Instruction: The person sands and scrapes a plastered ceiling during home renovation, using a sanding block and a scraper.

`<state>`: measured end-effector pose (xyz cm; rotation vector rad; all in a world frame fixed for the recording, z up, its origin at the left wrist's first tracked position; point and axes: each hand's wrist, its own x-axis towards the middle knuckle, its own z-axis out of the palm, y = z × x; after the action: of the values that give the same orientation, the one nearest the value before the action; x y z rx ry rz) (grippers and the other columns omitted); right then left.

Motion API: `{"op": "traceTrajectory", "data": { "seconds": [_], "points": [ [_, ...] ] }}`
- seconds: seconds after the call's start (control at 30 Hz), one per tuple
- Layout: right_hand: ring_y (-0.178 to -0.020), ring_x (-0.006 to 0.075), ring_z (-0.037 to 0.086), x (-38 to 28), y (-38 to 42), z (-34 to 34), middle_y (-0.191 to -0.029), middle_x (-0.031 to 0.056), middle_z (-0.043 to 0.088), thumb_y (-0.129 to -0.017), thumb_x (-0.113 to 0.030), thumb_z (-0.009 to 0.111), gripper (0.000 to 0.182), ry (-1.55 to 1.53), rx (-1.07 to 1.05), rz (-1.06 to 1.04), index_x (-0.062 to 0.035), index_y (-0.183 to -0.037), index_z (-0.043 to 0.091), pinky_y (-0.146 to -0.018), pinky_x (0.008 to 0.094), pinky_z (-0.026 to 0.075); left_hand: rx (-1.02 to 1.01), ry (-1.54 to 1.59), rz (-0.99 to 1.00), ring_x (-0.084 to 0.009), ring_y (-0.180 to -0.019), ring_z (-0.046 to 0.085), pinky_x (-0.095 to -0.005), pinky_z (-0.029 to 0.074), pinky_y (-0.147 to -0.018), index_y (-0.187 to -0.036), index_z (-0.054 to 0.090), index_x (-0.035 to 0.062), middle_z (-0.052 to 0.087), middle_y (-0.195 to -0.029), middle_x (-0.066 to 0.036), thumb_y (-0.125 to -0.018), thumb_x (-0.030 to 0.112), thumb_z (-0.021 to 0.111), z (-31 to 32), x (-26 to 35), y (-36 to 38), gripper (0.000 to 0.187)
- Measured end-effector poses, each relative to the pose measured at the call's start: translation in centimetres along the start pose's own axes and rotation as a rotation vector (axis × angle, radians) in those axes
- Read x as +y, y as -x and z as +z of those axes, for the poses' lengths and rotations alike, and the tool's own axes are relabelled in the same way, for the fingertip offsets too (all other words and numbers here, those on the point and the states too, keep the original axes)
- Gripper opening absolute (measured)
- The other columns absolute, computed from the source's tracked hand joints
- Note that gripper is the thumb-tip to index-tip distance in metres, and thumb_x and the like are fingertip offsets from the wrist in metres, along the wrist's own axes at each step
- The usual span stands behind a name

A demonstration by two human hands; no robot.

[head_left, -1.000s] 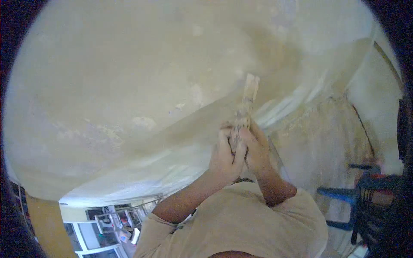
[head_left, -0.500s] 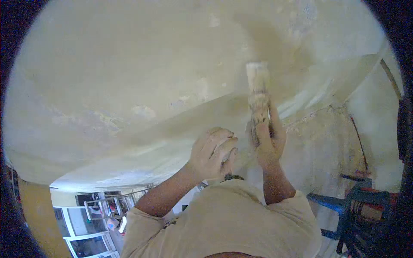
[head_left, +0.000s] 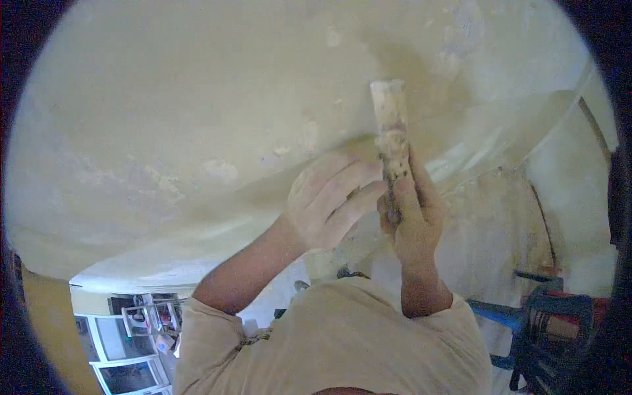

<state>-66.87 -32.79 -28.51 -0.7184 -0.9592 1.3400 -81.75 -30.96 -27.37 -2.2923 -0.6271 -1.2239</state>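
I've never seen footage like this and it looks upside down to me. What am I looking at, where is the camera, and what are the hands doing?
The camera is worn on a person's head, and here it faces upward at a pale, patchy ceiling. The arms coming up from the beige shirt are the wearer's own. The right hand grips the handle of a paintbrush, whose bristle end is up against the ceiling. The left hand is open, fingers loosely spread, close beside the handle; whether it touches is unclear. At the lower right stands a blue stand.
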Motion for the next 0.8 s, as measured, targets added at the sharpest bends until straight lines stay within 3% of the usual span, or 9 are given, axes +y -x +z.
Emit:
{"op": "traceTrajectory", "data": {
  "seconds": [0.07,0.13,0.17,0.23,0.43,0.5,0.67,0.73,0.8],
  "points": [
    [-0.044,0.0040,0.038,0.5,-0.2,-0.2,-0.066,-0.0004,0.051,-0.092,-0.014,0.047,0.046,-0.006,-0.003,-0.028,0.0004,-0.134,0.035,-0.036,0.0185,0.030,0.019,-0.014,0.039,-0.0318,-0.103,0.054,-0.0395,0.046,-0.087,-0.097,0.060,0.0002,0.055,-0.109,-0.015,-0.066,0.011,0.059,0.5,-1.2,-3.1,0.033],
    [-0.043,0.0042,0.039,0.4,-0.2,-0.5,-0.065,-0.0005,0.051,-0.092,-0.014,0.048,0.046,-0.008,0.006,-0.033,0.0004,-0.134,0.035,-0.035,0.0187,0.030,-0.236,-0.002,-0.003,-0.0317,-0.111,0.052,-0.0449,0.041,-0.095,-0.103,0.059,0.0032,0.056,-0.115,-0.013,-0.074,0.005,0.056,1.3,-1.8,-4.8,0.029],
    [-0.044,0.0044,0.040,0.0,-0.4,-0.4,-0.066,-0.0001,0.052,-0.091,-0.015,0.048,0.047,0.009,-0.001,-0.041,0.0005,-0.134,0.035,-0.037,0.0186,0.032,-0.229,-0.002,-0.004,-0.0317,-0.111,0.052,-0.0449,0.041,-0.095,-0.103,0.059,0.0032,0.056,-0.115,-0.013,-0.074,0.005,0.056,1.6,-2.5,-5.1,0.029],
    [-0.045,0.0045,0.041,-0.4,-0.5,0.0,-0.068,0.0003,0.053,-0.091,-0.015,0.048,0.047,0.027,-0.008,-0.067,0.0006,-0.134,0.035,-0.038,0.0185,0.033,-0.261,-0.051,0.098,-0.0283,-0.116,0.048,-0.0438,0.036,-0.100,-0.104,0.059,0.0042,0.056,-0.117,-0.010,-0.072,0.013,0.056,1.8,-3.7,-5.7,0.033],
    [-0.047,0.0031,0.040,-0.8,-0.3,0.4,-0.072,-0.0006,0.054,-0.092,-0.014,0.048,0.047,0.019,0.034,-0.012,0.0014,-0.134,0.034,-0.041,0.0172,0.034,-0.179,-0.061,0.101,-0.0271,-0.111,0.052,-0.0425,0.041,-0.096,-0.096,0.060,0.0073,0.060,-0.111,-0.008,-0.068,0.016,0.060,3.4,-3.9,-6.5,0.029],
    [-0.048,0.0023,0.039,0.0,-0.3,0.1,-0.073,-0.0013,0.054,-0.092,-0.015,0.048,0.047,0.082,0.031,-0.117,0.0019,-0.134,0.034,-0.041,0.0158,0.033,-0.160,-0.046,0.095,-0.0271,-0.109,0.054,-0.0424,0.042,-0.095,-0.093,0.060,0.0074,0.061,-0.108,-0.007,-0.068,0.016,0.061,3.5,-3.7,-6.5,0.027],
    [-0.048,0.0011,0.036,-0.2,0.3,1.1,-0.069,-0.0041,0.049,-0.092,-0.015,0.047,0.047,0.041,0.042,-0.124,0.0029,-0.134,0.034,-0.043,0.0159,0.032,-0.164,-0.049,0.065,-0.0267,-0.107,0.055,-0.0419,0.042,-0.094,-0.086,0.061,0.0079,0.062,-0.105,-0.007,-0.066,0.015,0.061,3.2,-3.0,-6.3,0.022],
    [-0.047,0.0008,0.034,-0.4,0.0,1.3,-0.067,-0.0050,0.046,-0.093,-0.015,0.047,0.047,0.042,0.096,-0.130,0.0034,-0.134,0.033,-0.043,0.0161,0.031,-0.095,0.040,-0.073,-0.0260,-0.109,0.054,-0.0426,0.041,-0.095,-0.087,0.061,0.0078,0.062,-0.105,-0.007,-0.067,0.015,0.061,3.5,-2.7,-6.3,0.021],
    [-0.048,0.0006,0.035,-0.9,-1.0,1.2,-0.067,-0.0054,0.045,-0.093,-0.015,0.046,0.046,0.078,0.064,-0.152,0.0048,-0.133,0.034,-0.043,0.0166,0.030,-0.110,0.014,0.000,-0.0265,-0.110,0.054,-0.0436,0.040,-0.096,-0.087,0.061,0.0076,0.062,-0.105,-0.007,-0.067,0.015,0.061,3.7,-3.4,-7.3,0.021]
  ]
}}
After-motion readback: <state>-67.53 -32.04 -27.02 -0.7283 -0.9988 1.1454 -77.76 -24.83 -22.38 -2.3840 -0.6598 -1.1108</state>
